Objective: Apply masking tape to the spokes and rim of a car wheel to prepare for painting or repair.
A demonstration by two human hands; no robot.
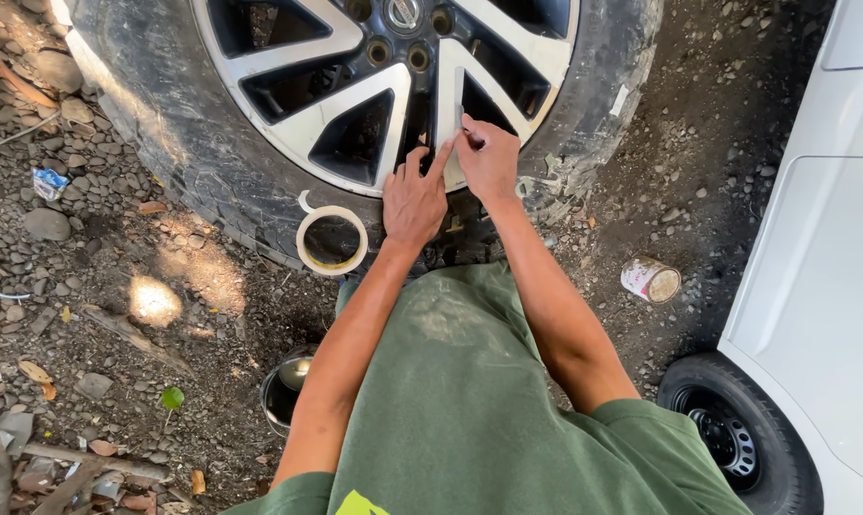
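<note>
A car wheel (346, 105) with a silver and black alloy rim lies flat on the gravel in front of me, its tyre (155, 105) worn and dusty. My left hand (414, 198) rests on a silver spoke near the rim's edge, index finger pressed against it. My right hand (489, 157) pinches a strip of pale masking tape (451, 143) laid along that same spoke. A roll of masking tape (331, 240) leans against the tyre just left of my left hand.
A small tin can (651, 279) lies on its side on the dirt at right. A dark metal pot (284, 386) sits by my left elbow. A white car body (822, 277) and its black wheel (737, 439) fill the right edge. Stones and litter cover the left.
</note>
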